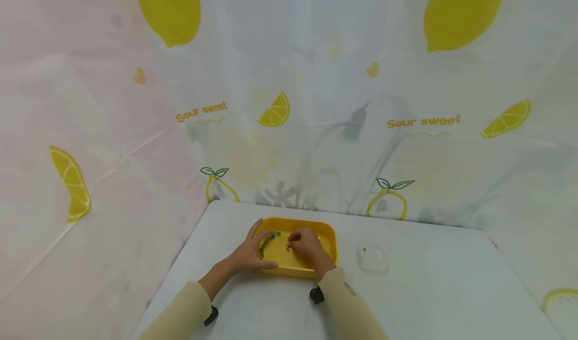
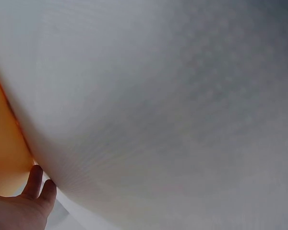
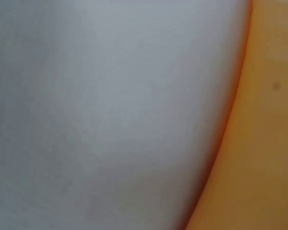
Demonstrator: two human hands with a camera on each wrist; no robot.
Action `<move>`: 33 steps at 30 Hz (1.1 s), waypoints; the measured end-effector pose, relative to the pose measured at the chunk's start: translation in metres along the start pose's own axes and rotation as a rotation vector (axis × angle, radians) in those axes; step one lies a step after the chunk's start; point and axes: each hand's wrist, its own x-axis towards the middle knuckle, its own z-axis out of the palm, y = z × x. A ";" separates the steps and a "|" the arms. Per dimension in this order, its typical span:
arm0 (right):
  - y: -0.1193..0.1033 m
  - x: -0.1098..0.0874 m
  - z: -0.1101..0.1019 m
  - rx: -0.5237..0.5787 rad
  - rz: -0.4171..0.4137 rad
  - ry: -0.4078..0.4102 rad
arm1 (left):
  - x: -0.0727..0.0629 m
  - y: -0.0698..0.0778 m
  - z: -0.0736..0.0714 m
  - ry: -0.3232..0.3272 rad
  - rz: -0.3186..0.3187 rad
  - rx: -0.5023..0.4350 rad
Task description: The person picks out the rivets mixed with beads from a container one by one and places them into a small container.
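Observation:
A yellow tray (image 1: 331,239) stands on the white table, with several green, amber and blue marbles (image 1: 261,254) in a curved row along its left end. My left hand (image 1: 246,255) is spread at that end, its thumb along the front rim and its fingers reaching over the left side. In the left wrist view, part of the hand (image 2: 24,208) shows beside the tray's wall (image 2: 5,143). My right hand (image 1: 307,243) reaches into the tray, fingers curled, pinching at a tiny dark-and-white thing (image 1: 288,248) too small to identify. The right wrist view shows only tray wall (image 3: 259,143) and table.
To the right of the tray, a clear plastic piece (image 1: 372,259) with rounded corners lies on the table (image 1: 429,290). Lemon-printed sheets (image 1: 316,104) hang behind the table and at its left. A dark wrist device (image 1: 317,295) sits under each sleeve.

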 end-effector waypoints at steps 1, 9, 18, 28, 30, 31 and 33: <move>0.000 0.000 0.000 -0.002 0.004 -0.001 | 0.000 0.000 0.000 -0.003 -0.001 -0.003; -0.003 0.003 -0.002 -0.011 0.006 -0.008 | 0.002 -0.001 -0.001 0.011 0.011 -0.004; 0.000 -0.001 0.000 0.002 0.004 -0.030 | -0.001 -0.003 0.002 0.007 0.020 -0.018; 0.000 -0.004 0.001 0.011 0.019 -0.025 | -0.002 -0.005 0.005 0.024 0.037 -0.022; 0.000 -0.003 0.001 0.014 0.020 -0.022 | -0.001 -0.005 0.005 0.024 0.037 -0.017; 0.000 -0.003 0.001 0.016 0.016 -0.021 | -0.001 -0.005 0.005 0.024 0.035 -0.016; 0.001 -0.002 0.001 0.011 0.017 -0.023 | 0.000 -0.005 0.005 0.025 0.033 -0.018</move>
